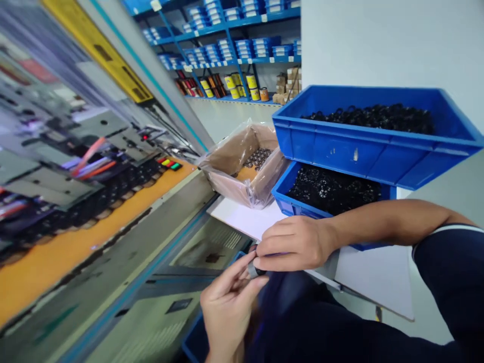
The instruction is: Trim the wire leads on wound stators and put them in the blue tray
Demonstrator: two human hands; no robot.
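My left hand (229, 302) pinches a small grey and black round part (252, 270) between thumb and fingers, low in the middle of the head view. From the right, my right hand (297, 243) closes its fingers on the same part and hides most of it. Just beyond my right forearm, a blue bin (283, 201) contains many small black ring-like parts (328, 189). Above it sits a larger blue bin (351, 146) with more black rings (378, 117). Left of the bins stands a plastic-lined cardboard box (230, 181) with small metallic-looking parts (259, 159) inside.
A machine (75, 151) with an orange bed (94, 232) runs along the left, partly blurred. White boards (372, 282) lie under the bins and box. Blue shelving (230, 30) with stacked trays stands at the back. Part of another blue container (194, 338) shows below my left hand.
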